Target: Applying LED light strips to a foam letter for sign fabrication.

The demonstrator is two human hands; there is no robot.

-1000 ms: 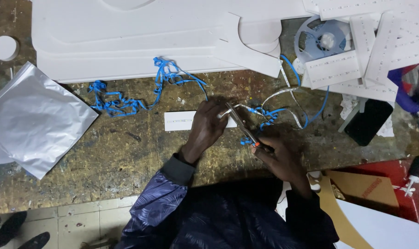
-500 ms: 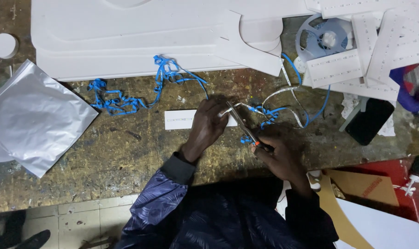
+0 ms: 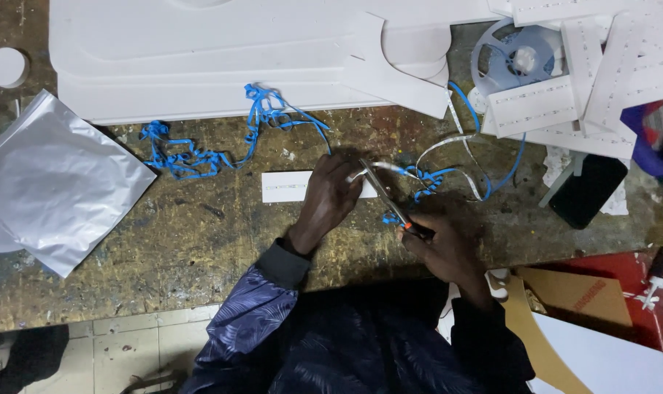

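Scarred workbench (image 3: 200,241): left hand (image 3: 331,197) pinches white strip (image 3: 291,187), right hand (image 3: 441,244) grips scissors (image 3: 386,201)

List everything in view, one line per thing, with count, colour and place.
white strip: one, white, mid bench, under the left hand
scissors: one, metal blades, gripped by the right hand
blue backing tape: tangled lengths, blue, in front of the big board
big board: one, white, far edge of the bench
foil bag: one, silver, at the left
reel: one, pale, far right
phone: one, black, at the right
cardboard: one piece, brown, near right
bench: one, worn brown
left hand: pressing on the white strip
right hand: holding the scissors
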